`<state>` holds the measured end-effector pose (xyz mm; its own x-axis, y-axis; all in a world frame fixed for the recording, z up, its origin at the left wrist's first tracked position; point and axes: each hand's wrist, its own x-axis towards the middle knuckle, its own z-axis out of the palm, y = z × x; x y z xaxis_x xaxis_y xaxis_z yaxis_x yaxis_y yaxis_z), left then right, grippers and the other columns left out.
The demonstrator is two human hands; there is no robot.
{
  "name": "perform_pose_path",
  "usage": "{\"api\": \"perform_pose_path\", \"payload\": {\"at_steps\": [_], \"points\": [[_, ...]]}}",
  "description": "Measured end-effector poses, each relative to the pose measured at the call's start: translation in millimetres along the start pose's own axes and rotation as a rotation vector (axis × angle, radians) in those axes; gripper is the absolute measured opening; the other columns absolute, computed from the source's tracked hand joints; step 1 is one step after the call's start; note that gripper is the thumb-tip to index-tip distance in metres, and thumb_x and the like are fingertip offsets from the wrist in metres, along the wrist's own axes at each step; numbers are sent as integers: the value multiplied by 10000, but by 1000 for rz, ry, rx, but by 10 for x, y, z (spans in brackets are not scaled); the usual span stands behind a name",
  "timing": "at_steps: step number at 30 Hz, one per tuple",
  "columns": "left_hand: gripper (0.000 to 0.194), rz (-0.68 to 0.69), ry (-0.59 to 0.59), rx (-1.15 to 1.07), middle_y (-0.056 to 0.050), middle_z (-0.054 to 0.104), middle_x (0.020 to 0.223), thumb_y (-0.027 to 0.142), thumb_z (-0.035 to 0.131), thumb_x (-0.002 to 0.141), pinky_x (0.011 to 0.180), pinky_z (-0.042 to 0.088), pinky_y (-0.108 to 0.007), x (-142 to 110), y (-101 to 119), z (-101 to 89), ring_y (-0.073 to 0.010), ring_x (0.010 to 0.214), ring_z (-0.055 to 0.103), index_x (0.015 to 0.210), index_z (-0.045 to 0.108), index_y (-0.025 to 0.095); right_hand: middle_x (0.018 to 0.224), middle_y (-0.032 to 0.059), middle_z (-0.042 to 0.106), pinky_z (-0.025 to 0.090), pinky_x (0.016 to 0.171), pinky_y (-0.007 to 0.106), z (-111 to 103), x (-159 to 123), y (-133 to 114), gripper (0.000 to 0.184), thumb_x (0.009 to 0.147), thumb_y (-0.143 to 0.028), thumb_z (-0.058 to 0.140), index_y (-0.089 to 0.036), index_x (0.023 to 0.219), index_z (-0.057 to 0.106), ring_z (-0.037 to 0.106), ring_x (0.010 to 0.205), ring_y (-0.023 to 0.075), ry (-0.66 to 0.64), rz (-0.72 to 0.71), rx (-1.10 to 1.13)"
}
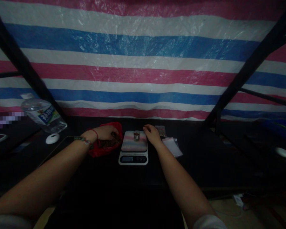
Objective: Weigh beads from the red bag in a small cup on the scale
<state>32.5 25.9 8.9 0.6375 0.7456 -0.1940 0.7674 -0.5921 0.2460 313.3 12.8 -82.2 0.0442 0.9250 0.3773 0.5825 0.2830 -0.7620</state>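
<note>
Centrally, small cup (136, 137) atop scale (131, 147), between the two hands (107, 131) (153, 135).

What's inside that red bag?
Dark brown bits show inside the red bag; the left hand, also in there, hides some. What lies underneath can't be seen.

cup (136, 137): shiny metal | bag (95, 153): crinkled plastic | sheet (143, 74): glossy plastic | bottle (37, 109): clear plastic

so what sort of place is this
Probably a makeshift workstation: a digital scale and a red bag sit on a black tabletop, with striped plastic sheeting behind.
</note>
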Motion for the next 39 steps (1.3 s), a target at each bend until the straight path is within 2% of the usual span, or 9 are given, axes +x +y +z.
{"api": "perform_pose_path", "payload": {"at_steps": [3, 6, 11, 15, 21, 27, 32, 39], "points": [[481, 47, -28, -13, -50, 633, 1167, 200, 609, 682, 917, 430, -286, 20, -64, 159, -216, 1025, 578, 1163, 627, 214, 1020, 96, 682, 461, 886, 339, -5, -8, -5, 280, 860, -353, 532, -162, 1023, 656, 625, 955, 201, 9, -4, 4], [543, 61, 30, 3, -84, 547, 1278, 286, 629, 704, 1004, 376, -329, 38, -91, 250, -247, 1131, 518, 1235, 568, 194, 1013, 89, 684, 462, 885, 331, -10, -13, -8, 270, 857, -343, 536, -166, 1021, 656, 629, 952, 195, 10, 0, 9], [409, 37, 46, 35, -84, 590, 1177, 406, 604, 756, 955, 411, -312, 18, -15, 247, -233, 1059, 555, 1105, 633, 196, 1001, 90, 687, 467, 875, 331, -3, -20, -11, 284, 857, -355, 533, -169, 1034, 656, 633, 938, 193, -6, 9, 15], [361, 52, 69, 35, -76, 601, 1143, 373, 601, 761, 945, 414, -309, 2, 34, 229, -225, 1030, 562, 1071, 646, 192, 991, 90, 689, 469, 868, 338, 13, -15, 8, 287, 851, -354, 540, -167, 1034, 656, 632, 932, 197, -3, 19, 18], [425, 81, 122, 12, -101, 584, 1148, 383, 642, 727, 941, 409, -336, 55, -20, 320, -246, 1037, 544, 1095, 638, 170, 1003, 82, 686, 465, 876, 335, 23, -17, 15, 281, 849, -358, 543, -177, 1032, 656, 630, 945, 194, -12, 16, 6], [221, 62, 123, 18, -73, 635, 1019, 253, 540, 785, 868, 429, -277, 130, -138, 376, -190, 925, 577, 926, 684, 162, 1011, 81, 684, 466, 877, 341, 19, -27, 21, 285, 850, -367, 540, -182, 1034, 655, 630, 947, 195, -8, 8, -8], [223, -9, 109, 55, -55, 668, 1000, 201, 507, 775, 855, 436, -261, 84, -197, 288, -179, 924, 596, 905, 687, 177, 1009, 81, 686, 470, 864, 334, 32, -15, 49, 284, 845, -359, 549, -184, 1042, 654, 634, 939, 192, -21, 15, 3], [284, -98, 78, 46, -19, 694, 999, 213, 490, 780, 808, 462, -237, -25, -232, 76, -163, 894, 626, 985, 686, 230, 1011, 85, 686, 471, 869, 334, 39, -14, 56, 288, 846, -360, 550, -175, 1042, 652, 630, 942, 191, -19, 25, 8]]}}
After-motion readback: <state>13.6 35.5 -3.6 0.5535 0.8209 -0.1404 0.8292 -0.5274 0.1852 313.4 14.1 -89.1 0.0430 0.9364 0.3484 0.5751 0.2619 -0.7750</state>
